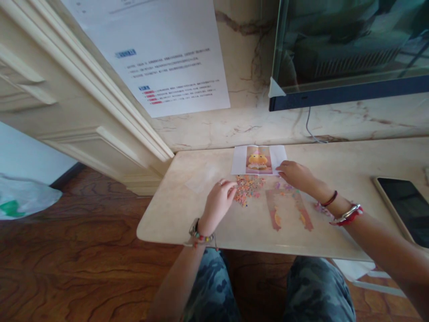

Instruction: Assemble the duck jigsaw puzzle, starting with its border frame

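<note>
Small jigsaw puzzle pieces (248,188) lie in a loose, many-coloured pile on the pale table (170,210). At the pile's left edge is my left hand (219,201), its fingers curled in toward the thumb; whatever they hold is too small to make out. My right hand (298,174) is pinched at the lower right corner of a creased paper sheet (280,154) with a yellow cartoon figure; what lies between its fingertips is unclear. Below it, a partly joined puzzle border (272,210) has two long sides and some top pieces.
A tablet (405,205) lies at the table's right. Behind, a dark screen (342,49) and a printed notice (167,58) are on the marble wall, with a cable (309,123) hanging down. A white bag (27,197) is on the far left.
</note>
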Demonstrator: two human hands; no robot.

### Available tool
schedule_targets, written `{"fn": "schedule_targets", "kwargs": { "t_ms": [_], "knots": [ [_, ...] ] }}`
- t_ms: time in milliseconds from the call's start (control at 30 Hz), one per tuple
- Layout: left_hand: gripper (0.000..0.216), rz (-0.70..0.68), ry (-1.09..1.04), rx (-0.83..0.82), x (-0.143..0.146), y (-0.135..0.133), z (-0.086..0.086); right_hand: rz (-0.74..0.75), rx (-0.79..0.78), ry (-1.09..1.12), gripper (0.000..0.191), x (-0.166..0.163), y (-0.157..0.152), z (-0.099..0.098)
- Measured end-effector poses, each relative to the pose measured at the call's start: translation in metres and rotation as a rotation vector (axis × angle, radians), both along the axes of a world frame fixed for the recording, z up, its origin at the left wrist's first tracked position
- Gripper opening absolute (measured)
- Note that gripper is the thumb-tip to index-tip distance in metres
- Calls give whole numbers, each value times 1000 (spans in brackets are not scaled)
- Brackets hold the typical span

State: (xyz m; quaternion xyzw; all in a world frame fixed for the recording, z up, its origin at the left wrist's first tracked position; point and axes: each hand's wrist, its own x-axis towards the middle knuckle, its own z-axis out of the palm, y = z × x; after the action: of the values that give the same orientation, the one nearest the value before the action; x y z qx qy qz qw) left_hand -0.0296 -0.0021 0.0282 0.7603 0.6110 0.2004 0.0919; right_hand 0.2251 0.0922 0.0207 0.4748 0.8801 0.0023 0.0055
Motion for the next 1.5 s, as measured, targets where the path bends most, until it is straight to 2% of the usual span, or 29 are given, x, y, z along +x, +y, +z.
{"fn": "schedule_targets", "kwargs": {
  "t_ms": [133, 233, 333, 467, 633, 967, 1167, 1333, 1433, 1500],
  "knots": [
    [14, 49, 56, -62, -6, 44, 6, 169, -69, 208, 26, -43, -5, 15],
    [15, 101, 95, -112, -3, 54, 0, 158, -116, 175, 26, -81, -6, 19],
    [16, 143, 124, -162, 2, 56, -6, 130, -112, 144, 24, -103, -6, 14],
    [18, 179, 145, -221, 9, 58, -8, 105, -125, 123, 22, -109, -2, 5],
    [17, 198, 139, -280, 12, 65, -7, 86, -143, 121, 34, -111, 1, 3],
    [21, 127, 15, -398, 2, 79, -9, 55, -240, 202, 22, -118, 8, -3],
    [17, 74, -180, -414, -11, 82, -9, 30, -314, 359, 16, -100, 10, 7],
    [19, -6, -400, -372, -14, 70, 9, 29, -367, 518, 21, -45, -4, 23],
    [21, -26, -498, -346, 0, 54, 21, -29, -504, 887, 24, -5, -32, 26],
    [19, -50, -544, -363, 15, 39, 23, -101, -515, 1038, 28, 16, -58, 23]
  ]
}}
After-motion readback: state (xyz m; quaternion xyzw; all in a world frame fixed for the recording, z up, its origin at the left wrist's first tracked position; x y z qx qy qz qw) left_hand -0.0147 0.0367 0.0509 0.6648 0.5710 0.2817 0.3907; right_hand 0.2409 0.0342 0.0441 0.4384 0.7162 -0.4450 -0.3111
